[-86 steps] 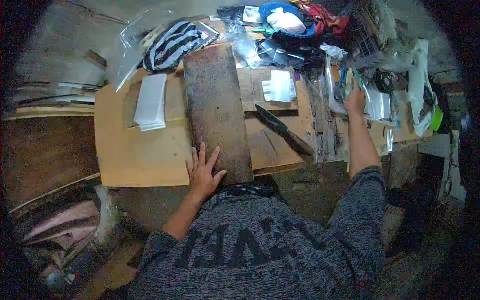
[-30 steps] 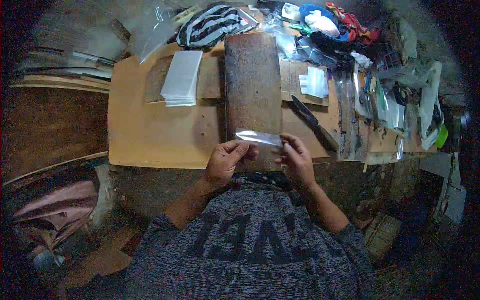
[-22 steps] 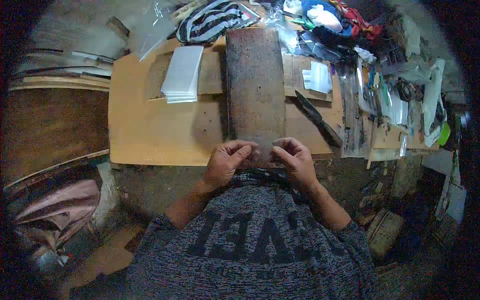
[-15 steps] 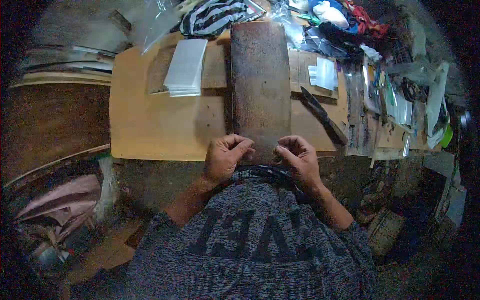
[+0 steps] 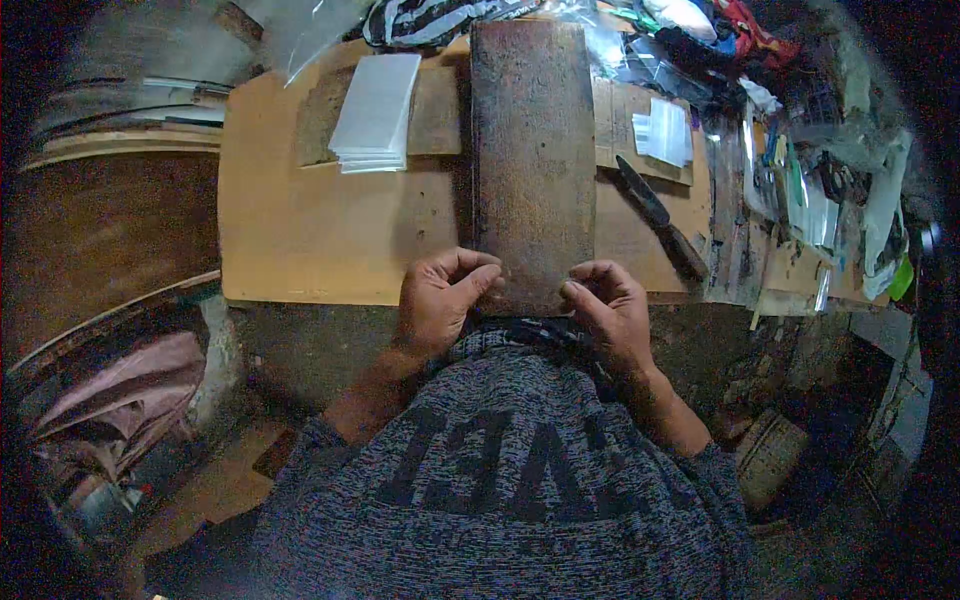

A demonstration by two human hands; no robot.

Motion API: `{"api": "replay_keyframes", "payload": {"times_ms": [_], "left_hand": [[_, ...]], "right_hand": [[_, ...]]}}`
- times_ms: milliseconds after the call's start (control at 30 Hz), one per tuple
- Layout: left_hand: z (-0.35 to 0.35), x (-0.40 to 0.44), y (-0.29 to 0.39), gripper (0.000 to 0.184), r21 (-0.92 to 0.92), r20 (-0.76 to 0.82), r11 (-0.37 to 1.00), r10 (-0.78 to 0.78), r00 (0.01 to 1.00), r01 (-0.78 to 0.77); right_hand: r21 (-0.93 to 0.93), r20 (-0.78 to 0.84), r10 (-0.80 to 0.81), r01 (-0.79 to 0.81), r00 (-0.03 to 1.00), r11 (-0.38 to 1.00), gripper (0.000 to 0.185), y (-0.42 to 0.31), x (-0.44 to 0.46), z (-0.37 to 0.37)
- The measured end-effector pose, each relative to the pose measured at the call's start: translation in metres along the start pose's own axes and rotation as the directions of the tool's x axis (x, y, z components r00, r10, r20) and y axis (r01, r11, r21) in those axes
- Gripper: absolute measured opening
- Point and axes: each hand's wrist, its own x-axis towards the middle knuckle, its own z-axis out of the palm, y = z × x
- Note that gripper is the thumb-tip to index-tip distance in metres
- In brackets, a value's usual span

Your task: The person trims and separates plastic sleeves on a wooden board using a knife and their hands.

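Observation:
A long, dark wooden board (image 5: 533, 150) lies lengthwise in front of me, its near end close to my shirt. My left hand (image 5: 440, 295) is over the left edge of that near end, thumb and forefinger pinched together. On the opposite side, my right hand (image 5: 612, 305) holds a similar pinch by the board's right edge. Anything between the fingertips is too small or too clear to make out. To the right of the board rests a knife (image 5: 660, 217) with a dark blade and brown handle, apart from both hands.
Left of the board is a stack of white sheets (image 5: 375, 115); a smaller stack of clear-white pieces (image 5: 662, 131) sits to its right. They lie on a tan tabletop (image 5: 300, 240). Plastic bags and cloth (image 5: 690, 35) crowd the back, and cluttered tools (image 5: 800, 190) the right side.
My hands have moved slightly apart, both still pinched. The board, stacks and knife appear a little higher in view, as the camera has shifted.

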Motion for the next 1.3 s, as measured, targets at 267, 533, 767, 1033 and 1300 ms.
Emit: {"api": "replay_keyframes", "payload": {"times_ms": [267, 533, 767, 1033, 1300], "left_hand": [[-0.002, 0.002, 0.014, 0.012, 0.112, 0.075, 0.992, 0.047, 0.996, -0.056], [0.011, 0.014, 0.011, 0.009, 0.031, 0.132, 0.998, 0.045, 0.990, -0.049], [0.019, 0.011, 0.012, 0.008, 0.068, 0.219, 0.998, -0.026, 0.975, 0.012], [0.015, 0.023, 0.004, 0.011, -0.118, 0.222, 0.993, 0.032, 0.975, -0.006], [0.014, 0.031, 0.006, 0.010, -0.110, 0.098, 0.992, 0.076, 0.992, -0.065]], "right_hand": [[-0.091, 0.056, -0.055, 0.060, 0.997, 0.994, 0.020, -0.001, 0.007, -0.010], [0.121, 0.062, -0.087, 0.079, 0.994, 0.990, 0.031, -0.026, 0.021, -0.003], [0.200, 0.167, -0.030, -0.004, 0.985, 0.980, 0.037, -0.023, 0.032, 0.005], [0.015, 0.224, -0.062, 0.060, 0.973, 0.998, 0.043, -0.028, 0.032, 0.014], [-0.139, 0.389, -0.030, 0.091, 0.921, 0.986, 0.046, -0.011, 0.032, 0.018]]}}
